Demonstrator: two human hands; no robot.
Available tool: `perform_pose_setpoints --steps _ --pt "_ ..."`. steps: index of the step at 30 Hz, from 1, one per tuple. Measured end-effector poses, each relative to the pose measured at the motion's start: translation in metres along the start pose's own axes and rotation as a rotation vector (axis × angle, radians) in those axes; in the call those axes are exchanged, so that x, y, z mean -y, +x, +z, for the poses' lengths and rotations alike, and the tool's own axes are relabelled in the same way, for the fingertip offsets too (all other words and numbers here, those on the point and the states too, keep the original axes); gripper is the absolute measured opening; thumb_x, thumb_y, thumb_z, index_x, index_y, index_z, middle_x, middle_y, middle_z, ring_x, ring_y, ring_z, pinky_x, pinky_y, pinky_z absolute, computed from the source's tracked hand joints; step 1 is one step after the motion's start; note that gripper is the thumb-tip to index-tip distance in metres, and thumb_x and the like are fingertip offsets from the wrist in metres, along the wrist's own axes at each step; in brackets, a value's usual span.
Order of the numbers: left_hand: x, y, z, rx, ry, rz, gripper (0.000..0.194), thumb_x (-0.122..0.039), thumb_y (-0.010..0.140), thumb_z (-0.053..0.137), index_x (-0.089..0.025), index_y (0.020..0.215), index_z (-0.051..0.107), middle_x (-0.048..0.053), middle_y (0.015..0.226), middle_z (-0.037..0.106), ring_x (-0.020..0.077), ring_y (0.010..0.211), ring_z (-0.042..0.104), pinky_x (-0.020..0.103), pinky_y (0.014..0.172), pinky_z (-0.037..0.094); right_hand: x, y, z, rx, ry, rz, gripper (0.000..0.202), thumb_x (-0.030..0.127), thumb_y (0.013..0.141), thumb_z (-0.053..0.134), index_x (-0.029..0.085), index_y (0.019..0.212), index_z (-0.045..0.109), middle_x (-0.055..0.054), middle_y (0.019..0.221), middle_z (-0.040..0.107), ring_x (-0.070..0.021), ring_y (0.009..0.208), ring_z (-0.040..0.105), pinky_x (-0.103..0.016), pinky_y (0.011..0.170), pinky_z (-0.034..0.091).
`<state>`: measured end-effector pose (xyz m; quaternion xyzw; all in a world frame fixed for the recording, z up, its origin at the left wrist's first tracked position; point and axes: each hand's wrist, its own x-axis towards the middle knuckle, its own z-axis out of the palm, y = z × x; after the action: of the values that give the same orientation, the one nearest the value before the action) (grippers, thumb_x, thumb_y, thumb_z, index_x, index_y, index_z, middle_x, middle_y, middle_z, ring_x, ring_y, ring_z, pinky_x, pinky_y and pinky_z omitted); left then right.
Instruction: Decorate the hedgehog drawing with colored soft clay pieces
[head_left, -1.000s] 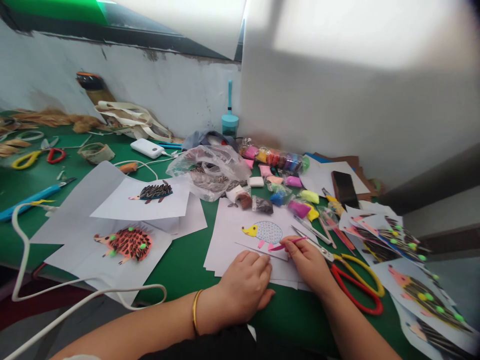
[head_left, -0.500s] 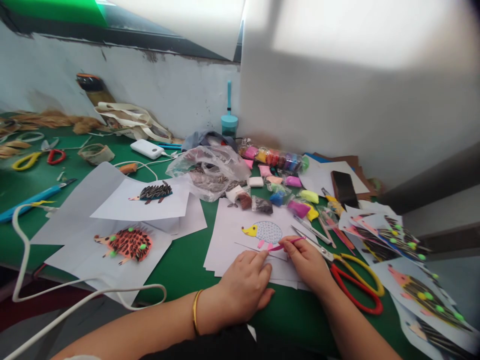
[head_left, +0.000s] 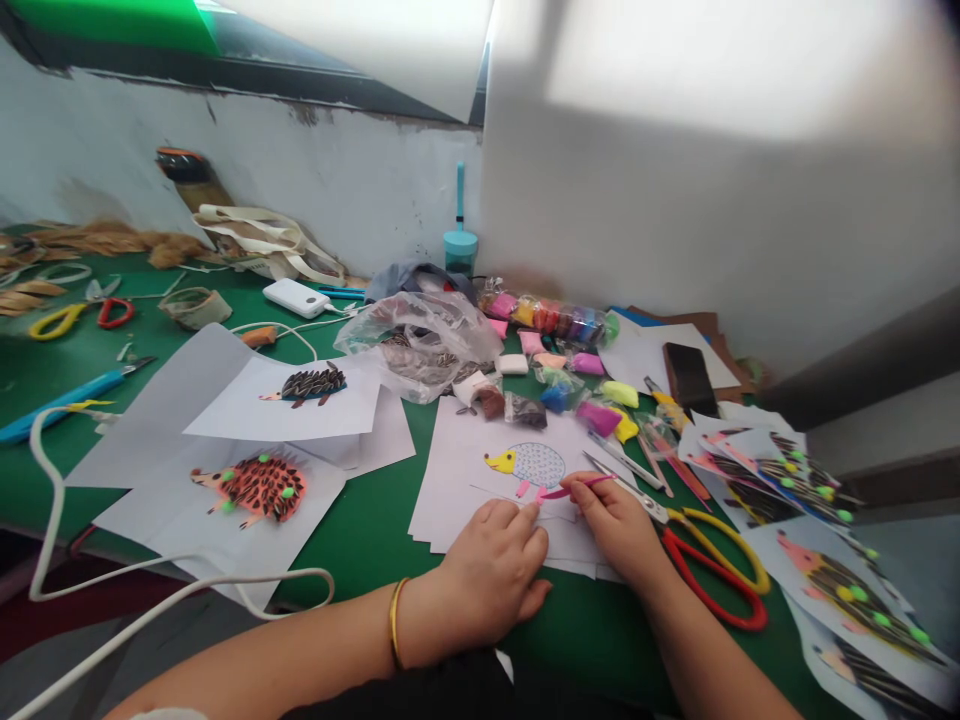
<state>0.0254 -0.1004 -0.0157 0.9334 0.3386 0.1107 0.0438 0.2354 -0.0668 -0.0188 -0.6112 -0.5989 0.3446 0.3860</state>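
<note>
A hedgehog drawing (head_left: 536, 464) with a yellow clay face lies on white paper (head_left: 442, 478) in front of me. Two pink clay feet (head_left: 523, 489) sit below its body. My right hand (head_left: 611, 515) pinches a thin magenta tool (head_left: 562, 491), whose tip touches the right foot. My left hand (head_left: 495, 560) rests on the paper's lower edge, fingertips beside that foot; its fingers are bent together, and whatever they hold, if anything, is hidden. Scissors (head_left: 675, 514) with red and yellow handles lie beside my right hand.
Clay packets (head_left: 587, 362) and a clear plastic bag (head_left: 420, 340) lie behind the paper. Finished hedgehog pictures (head_left: 251, 488) are at left, more (head_left: 847, 590) at right. A phone (head_left: 688, 378) lies back right. A white cable (head_left: 225, 578) crosses the front left.
The magenta tool's tip has shifted slightly at the right pink foot. Both hands stay in nearly the same place, and the view has moved very slightly.
</note>
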Motion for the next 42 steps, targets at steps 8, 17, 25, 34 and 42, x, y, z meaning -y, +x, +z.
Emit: perform_pose_setpoints --steps 8,17,25,34,42 --pt "-0.001 -0.002 0.005 -0.031 -0.020 -0.028 0.041 -0.040 0.082 0.065 -0.013 0.111 0.056 0.022 0.141 0.049 0.0348 0.111 0.054 0.044 0.086 0.047 0.000 -0.001 0.000 -0.023 0.089 0.064 0.043 0.059 0.084 0.060 0.019 0.092 0.073 -0.006 0.084 0.069 -0.0185 0.066 0.060 -0.033 0.064 0.052" --pt "-0.001 0.000 -0.001 0.023 0.027 0.013 0.042 -0.043 0.085 0.060 -0.011 0.113 0.055 0.022 0.142 0.049 0.0323 0.103 0.056 0.046 0.087 0.047 -0.003 -0.001 0.000 -0.028 0.110 0.057 0.044 0.060 0.085 0.061 0.018 0.095 0.072 -0.006 0.082 0.068 -0.0183 0.067 0.059 -0.032 0.064 0.052" --pt "-0.002 -0.004 -0.004 -0.021 0.007 0.009 0.036 -0.035 0.083 0.064 -0.013 0.110 0.057 0.021 0.151 0.039 0.0325 0.107 0.055 0.044 0.085 0.049 -0.006 -0.001 0.000 -0.064 0.104 0.061 0.047 0.061 0.084 0.061 0.017 0.094 0.073 -0.008 0.087 0.070 -0.0189 0.070 0.061 -0.034 0.069 0.053" --pt "0.022 -0.034 -0.020 -0.160 -0.002 -0.116 0.022 -0.030 0.090 0.056 -0.018 0.107 0.063 0.009 0.111 0.064 0.0268 0.100 0.056 0.044 0.089 0.045 0.010 -0.016 -0.002 -0.058 0.115 0.084 0.035 0.053 0.084 0.063 0.020 0.096 0.068 -0.004 0.074 0.070 -0.0211 0.073 0.067 -0.033 0.071 0.055" --pt "0.033 -0.040 -0.013 -0.196 0.075 -0.250 0.049 -0.044 0.088 0.062 -0.016 0.128 0.058 0.011 0.122 0.063 0.0294 0.112 0.054 0.046 0.100 0.037 0.026 -0.036 0.033 0.131 0.089 -0.088 0.029 0.045 0.094 0.053 0.023 0.105 0.067 -0.007 0.098 0.072 -0.0214 0.086 0.069 -0.034 0.079 0.056"
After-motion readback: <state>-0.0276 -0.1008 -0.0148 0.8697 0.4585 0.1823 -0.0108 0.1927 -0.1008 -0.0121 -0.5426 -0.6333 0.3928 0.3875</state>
